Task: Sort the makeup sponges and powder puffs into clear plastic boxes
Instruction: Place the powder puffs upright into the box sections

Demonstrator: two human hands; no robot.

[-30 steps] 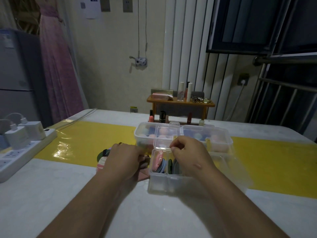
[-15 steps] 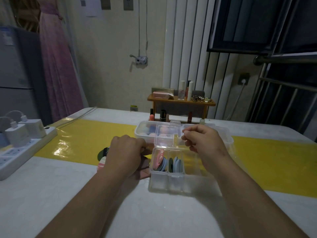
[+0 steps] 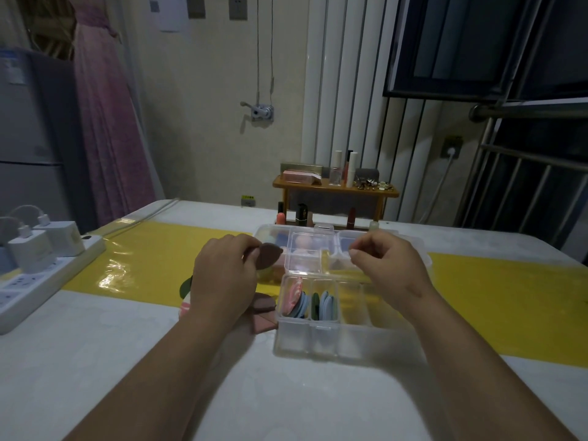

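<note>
**L hand holds brown puff; R hand pinched over far box**

- L hand: fingers clamped on a brown puff, teardrop shape. It is held off the table, at the left end of the far box.
- R hand: fingers curled in, thumb tip against index tip, over the right part of the far box. Can't tell if anything is pinched between them.
- Far box: clear, w/ compartments, lying across the yellow strip. Pale pink sponges show through the middle section.
- Near box: clear, open top, just in front of the far box.
  - Leftmost compartment: pink and blue puffs standing on edge.
  - Next compartment: green and light blue puffs, also on edge.
  - Other compartments are too dim to read.
- Loose on the table, just left of the near box: mauve pieces, partly under the L wrist. A green puff and a pink one peek out past the hand.
- Far left: power strip w/ chargers plugged in.
- Behind the far box: wooden shelf w/ cosmetics.
</note>
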